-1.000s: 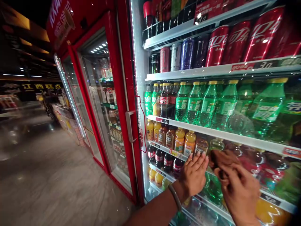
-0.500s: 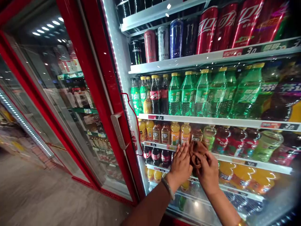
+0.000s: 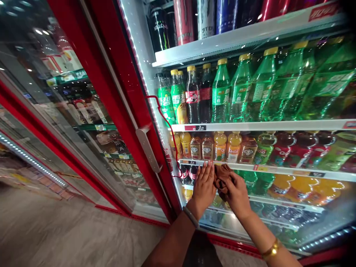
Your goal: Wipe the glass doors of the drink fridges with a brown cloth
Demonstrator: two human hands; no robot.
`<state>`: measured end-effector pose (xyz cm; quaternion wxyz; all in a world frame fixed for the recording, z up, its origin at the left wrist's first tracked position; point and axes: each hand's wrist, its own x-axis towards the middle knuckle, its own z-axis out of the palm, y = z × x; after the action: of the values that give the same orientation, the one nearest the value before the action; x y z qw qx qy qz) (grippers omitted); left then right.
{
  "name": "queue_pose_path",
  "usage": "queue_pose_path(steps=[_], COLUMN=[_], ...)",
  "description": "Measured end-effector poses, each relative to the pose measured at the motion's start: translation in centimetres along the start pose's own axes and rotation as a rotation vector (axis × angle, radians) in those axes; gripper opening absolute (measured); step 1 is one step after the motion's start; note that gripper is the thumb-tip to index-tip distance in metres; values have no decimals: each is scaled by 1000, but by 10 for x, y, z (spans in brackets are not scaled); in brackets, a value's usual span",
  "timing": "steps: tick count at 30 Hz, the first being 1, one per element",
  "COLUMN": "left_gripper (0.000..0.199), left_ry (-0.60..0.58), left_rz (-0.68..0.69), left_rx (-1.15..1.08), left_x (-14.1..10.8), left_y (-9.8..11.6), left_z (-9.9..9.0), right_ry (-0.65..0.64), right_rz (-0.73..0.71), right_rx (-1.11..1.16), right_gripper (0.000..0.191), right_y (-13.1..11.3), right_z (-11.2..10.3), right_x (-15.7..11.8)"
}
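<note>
My right hand grips a bunched brown cloth against the glass of a drinks cooler. Just left of it, my left hand lies flat on the glass with its fingers stretched upward. The cloth's near edge is beside the left fingers; whether they touch it I cannot tell. Behind the glass, above both hands, stand small orange juice bottles and brown-labelled bottles. A grey bangle sits on my left wrist, and a gold one on my right.
A red door frame with a metal handle runs along the left of this pane. Green soda bottles and cans fill higher shelves. Farther left is another glass cooler door, above a grey floor.
Both hands and the cloth have shifted slightly left and down the glass. The view has come closer and tilted lower, so the upper can shelves are partly out of frame.
</note>
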<state>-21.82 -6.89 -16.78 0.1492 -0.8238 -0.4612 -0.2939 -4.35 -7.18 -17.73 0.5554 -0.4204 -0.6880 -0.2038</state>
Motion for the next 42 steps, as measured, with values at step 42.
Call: queue_pose_path(steps=[42], left_gripper=[83], left_ry=[482], left_rz=[-16], left_rx=[160], left_x=[42], left_y=[-212], left_z=[-215], right_ry=[202], right_rz=[-345], right_rx=[-4], right_gripper=[26], right_y=[-213], right_z=[126], right_x=[275])
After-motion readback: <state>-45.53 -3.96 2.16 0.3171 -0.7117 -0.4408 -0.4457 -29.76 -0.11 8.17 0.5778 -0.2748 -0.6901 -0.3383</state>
